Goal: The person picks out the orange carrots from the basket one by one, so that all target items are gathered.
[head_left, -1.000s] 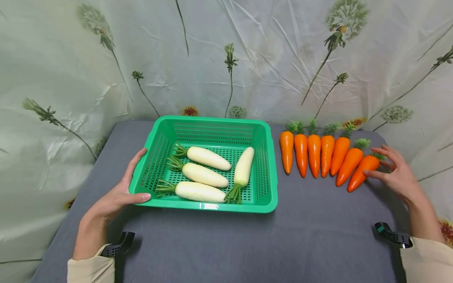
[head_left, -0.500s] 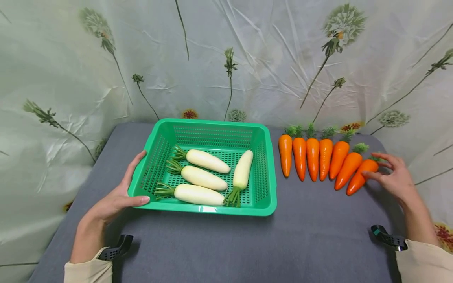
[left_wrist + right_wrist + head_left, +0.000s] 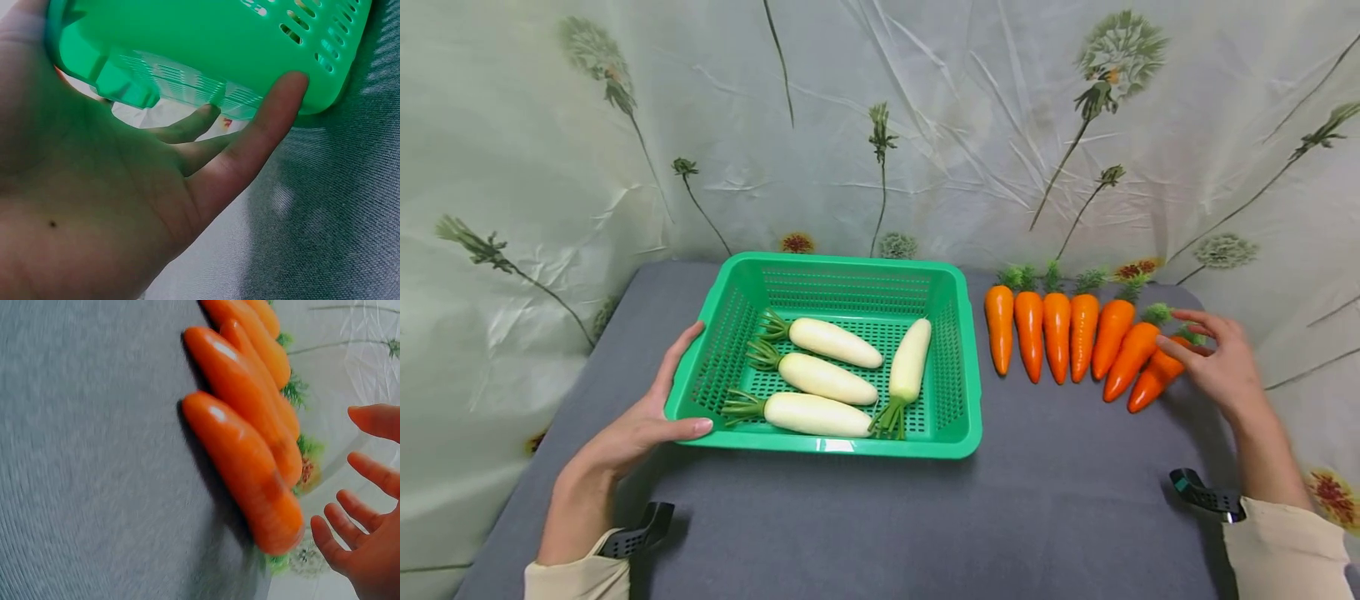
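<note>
In the head view, a green plastic basket (image 3: 966, 367) with slotted walls holds several white radishes (image 3: 827, 377) with green stems. My left hand (image 3: 636, 421) grips the basket's near left corner, thumb over the front rim and fingers along the left side; in the left wrist view its fingers (image 3: 250, 150) press against the outer wall. To the basket's right, orange carrots (image 3: 1056, 333) with green tops lie in a row. My right hand (image 3: 1217, 362) hovers over the two rightmost carrots, its fingers spread and holding nothing. The rightmost carrot (image 3: 244, 475) is partly hidden behind it in the head view.
A grey cloth (image 3: 887, 525) covers the table. Behind it hangs a pale curtain (image 3: 820, 167) printed with dandelions. A dark band (image 3: 640, 533) sits on the left wrist and a similar band (image 3: 1206, 493) on the right.
My right hand has shifted left, from the rightmost carrot toward the one beside it. My left hand keeps its place on the basket. The whole head view has drifted slightly.
</note>
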### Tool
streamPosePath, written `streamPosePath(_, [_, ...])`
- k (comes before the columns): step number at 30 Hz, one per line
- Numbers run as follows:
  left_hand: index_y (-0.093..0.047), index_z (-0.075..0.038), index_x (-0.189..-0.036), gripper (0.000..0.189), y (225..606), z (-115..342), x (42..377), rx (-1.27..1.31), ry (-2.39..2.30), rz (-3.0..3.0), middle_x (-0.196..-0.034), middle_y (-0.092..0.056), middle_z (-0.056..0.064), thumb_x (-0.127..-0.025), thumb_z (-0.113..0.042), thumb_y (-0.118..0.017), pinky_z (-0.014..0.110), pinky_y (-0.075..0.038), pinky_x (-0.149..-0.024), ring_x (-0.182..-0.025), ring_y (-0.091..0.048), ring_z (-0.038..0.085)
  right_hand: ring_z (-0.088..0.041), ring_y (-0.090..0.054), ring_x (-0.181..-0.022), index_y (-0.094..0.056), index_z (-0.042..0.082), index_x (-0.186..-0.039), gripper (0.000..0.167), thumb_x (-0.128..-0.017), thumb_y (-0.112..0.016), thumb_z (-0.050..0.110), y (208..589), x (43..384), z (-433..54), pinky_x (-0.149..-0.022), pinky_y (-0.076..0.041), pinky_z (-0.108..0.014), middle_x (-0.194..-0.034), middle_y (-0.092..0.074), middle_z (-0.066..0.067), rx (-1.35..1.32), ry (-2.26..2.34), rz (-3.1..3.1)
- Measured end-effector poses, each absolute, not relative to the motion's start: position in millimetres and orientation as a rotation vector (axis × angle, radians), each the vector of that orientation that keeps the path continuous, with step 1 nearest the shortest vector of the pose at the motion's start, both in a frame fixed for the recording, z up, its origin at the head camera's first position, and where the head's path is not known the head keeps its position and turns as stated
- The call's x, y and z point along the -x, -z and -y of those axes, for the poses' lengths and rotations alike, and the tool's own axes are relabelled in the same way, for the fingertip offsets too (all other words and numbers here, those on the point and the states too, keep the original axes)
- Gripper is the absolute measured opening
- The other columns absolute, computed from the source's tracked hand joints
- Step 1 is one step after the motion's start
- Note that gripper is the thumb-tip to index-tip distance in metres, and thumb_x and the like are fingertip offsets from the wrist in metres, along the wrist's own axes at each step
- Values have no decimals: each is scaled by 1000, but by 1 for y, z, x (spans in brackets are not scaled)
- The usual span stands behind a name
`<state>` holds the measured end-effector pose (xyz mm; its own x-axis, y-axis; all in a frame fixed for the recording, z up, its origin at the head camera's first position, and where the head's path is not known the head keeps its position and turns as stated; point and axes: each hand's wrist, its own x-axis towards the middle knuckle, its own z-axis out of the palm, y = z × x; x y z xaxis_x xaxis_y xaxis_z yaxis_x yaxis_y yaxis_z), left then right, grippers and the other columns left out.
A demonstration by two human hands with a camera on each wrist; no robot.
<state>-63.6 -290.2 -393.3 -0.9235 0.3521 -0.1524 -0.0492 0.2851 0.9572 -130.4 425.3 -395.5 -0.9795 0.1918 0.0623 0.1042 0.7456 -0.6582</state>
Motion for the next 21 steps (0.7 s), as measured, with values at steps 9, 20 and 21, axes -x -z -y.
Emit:
streamPosePath(9, [7,-49,-164,118,394,291,66,-283,-1674,-2232,-163,-13,17,-89,-2,-72,17,-42,-92,-126,-48,1,-28,-44,-117,-54,-1,-145,59,-99,-70,32,384,130,-406,-80,-41,-12,-140,-40,-23,164,-953,2852])
streamPosePath(20, [7,-46,-165,118,393,295,65,-334,-1635,-2245,-162,-12,17,-89,-2,-72,16,-43,-91,-127,-44,-2,-49,-41,-126,-52,0,-147,59,-98,-71,28,358,132,-372,-90,-35,-38,-149,-38,-34,-39,-881,2850])
streamPosePath(21, [7,-45,-165,117,393,295,66,-345,-1629,-2246,-161,-13,17,-90,-2,-73,16,-44,-91,-126,-46,-2,-50,-40,-129,-52,-1,-147,60,-98,-71,28,356,133,-368,-92,-37,-45,-150,-38,-34,-50,-868,2848])
